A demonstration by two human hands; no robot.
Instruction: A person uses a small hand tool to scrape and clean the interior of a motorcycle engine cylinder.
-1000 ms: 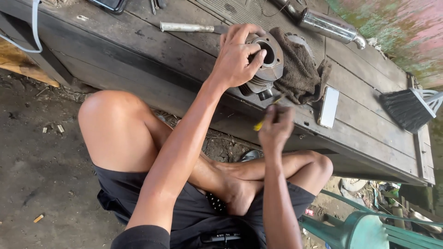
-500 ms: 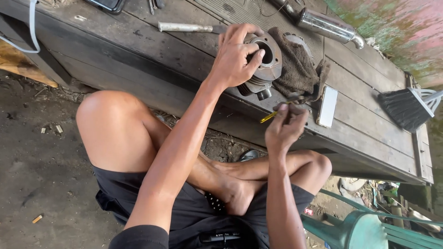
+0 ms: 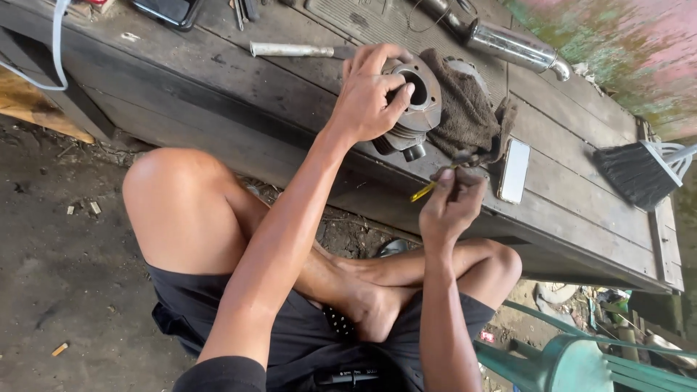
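Observation:
My left hand (image 3: pixel 372 94) grips a grey finned metal engine cylinder (image 3: pixel 415 109) that lies on a dark wooden bench (image 3: pixel 239 109), its round bore facing up. Just below and right of it, my right hand (image 3: pixel 450 207) pinches a thin yellow-handled tool (image 3: pixel 423 191), tip pointing toward a crumpled brown rag (image 3: pixel 465 109) beside the cylinder. The tool's tip sits at the rag's lower edge, near the bench front.
A white phone (image 3: pixel 514 170) lies right of the rag. A black brush (image 3: pixel 639 170) sits at the bench's right end, a chrome pipe (image 3: pixel 508 43) at the back, a metal rod (image 3: pixel 290 49) behind the cylinder. A green plastic chair (image 3: pixel 573 359) stands lower right.
My right hand has moved right and slightly up with the yellow tool, turning it from upright to pointing at the rag. My left hand stays on the cylinder.

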